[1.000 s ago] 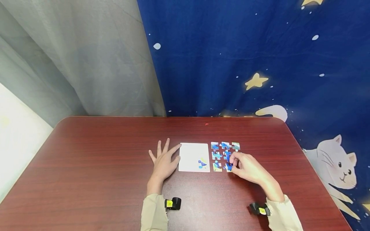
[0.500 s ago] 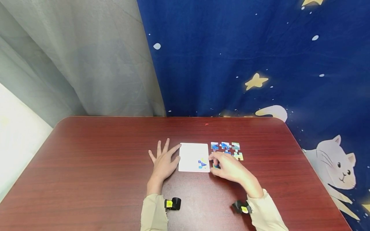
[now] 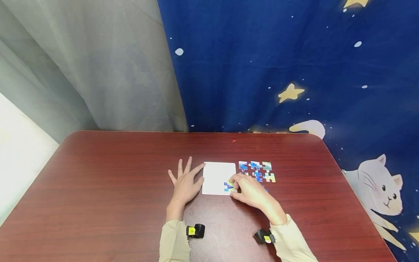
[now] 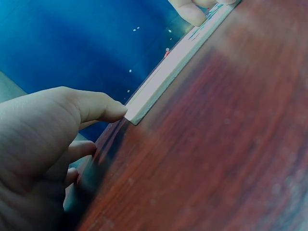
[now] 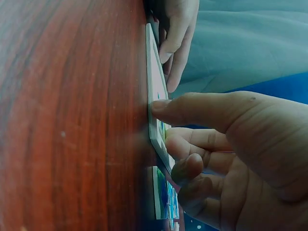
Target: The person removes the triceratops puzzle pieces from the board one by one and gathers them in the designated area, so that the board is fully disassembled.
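Note:
A white square puzzle board (image 3: pixel 214 174) lies on the table, printed pieces (image 3: pixel 228 186) set in its lower right corner. My left hand (image 3: pixel 186 185) has its fingers spread; forefinger and thumb touch the board's left edge. In the left wrist view the forefinger (image 4: pixel 115 110) meets the board's corner. My right hand (image 3: pixel 250 189) is over the board's lower right corner, fingers bent. The right wrist view shows the right thumb tip (image 5: pixel 160 106) at the board's front rim and the forefinger farther in, with colour between them. Whether they pinch a puzzle piece cannot be told.
Several loose puzzle pieces (image 3: pixel 257 176) lie in rows right of the board; the lower ones are partly hidden by the right hand. A small red scrap (image 3: pixel 234 141) is near the far edge of the dark red table (image 3: pixel 114 182). Curtains (image 3: pixel 229 65) hang behind.
My right hand has moved left from the loose pieces to the board's lower right corner, uncovering a yellowish piece at the right. The left hand has stayed at the board's left edge.

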Motion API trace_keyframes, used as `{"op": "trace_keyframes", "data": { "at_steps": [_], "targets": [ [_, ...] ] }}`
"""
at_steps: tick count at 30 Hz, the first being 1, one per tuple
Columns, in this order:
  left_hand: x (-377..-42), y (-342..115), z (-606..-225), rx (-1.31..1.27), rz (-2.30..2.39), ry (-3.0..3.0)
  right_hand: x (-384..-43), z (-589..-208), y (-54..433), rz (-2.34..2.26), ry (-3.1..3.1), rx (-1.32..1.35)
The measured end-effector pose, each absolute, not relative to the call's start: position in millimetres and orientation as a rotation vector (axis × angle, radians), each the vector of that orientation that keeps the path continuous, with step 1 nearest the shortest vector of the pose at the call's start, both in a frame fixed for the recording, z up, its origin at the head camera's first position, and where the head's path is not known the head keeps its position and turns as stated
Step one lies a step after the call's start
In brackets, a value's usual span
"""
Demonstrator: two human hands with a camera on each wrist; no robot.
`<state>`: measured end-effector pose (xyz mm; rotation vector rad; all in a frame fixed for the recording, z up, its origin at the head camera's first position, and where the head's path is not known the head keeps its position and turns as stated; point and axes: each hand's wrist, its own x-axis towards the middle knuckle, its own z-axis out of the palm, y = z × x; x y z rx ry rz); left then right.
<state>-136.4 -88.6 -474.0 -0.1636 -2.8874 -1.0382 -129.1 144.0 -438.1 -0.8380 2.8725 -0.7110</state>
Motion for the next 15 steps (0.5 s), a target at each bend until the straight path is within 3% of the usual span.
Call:
{"op": "trace_keyframes", "data": {
  "at_steps": [15],
  "targets": [
    [-135.9, -88.9, -471.6, -0.164, -1.051, -2.878, -130.8, -440.2, 145.1, -0.798, 2.831, -0.888]
  ]
}}
